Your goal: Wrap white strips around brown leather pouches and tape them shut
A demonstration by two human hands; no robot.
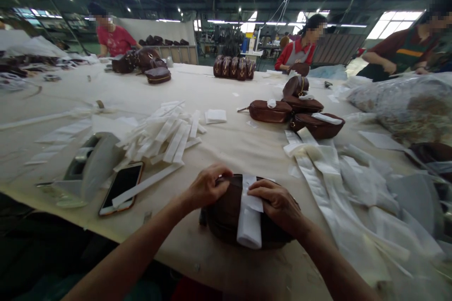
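A dark brown bag (226, 211) lies at the table's front edge, directly before me. Around its middle runs a white paper strip (249, 230), with a loose flap near the top. My left hand (212, 187) is closed, its bent fingers gripping the bag's upper left edge. From the right, my right hand (278, 201) presses its fingertips and thumb onto the strip's flap against the bag. The bag's right side is partly hidden beneath that hand.
Left of the bag are a phone (122, 188), a tape dispenser (93, 164) and a pile of white strips (169, 134). Several brown bags (270, 111) and crumpled white wrapping (328, 169) lie to the right. Co-workers (116, 35) stand across the table (226, 146).
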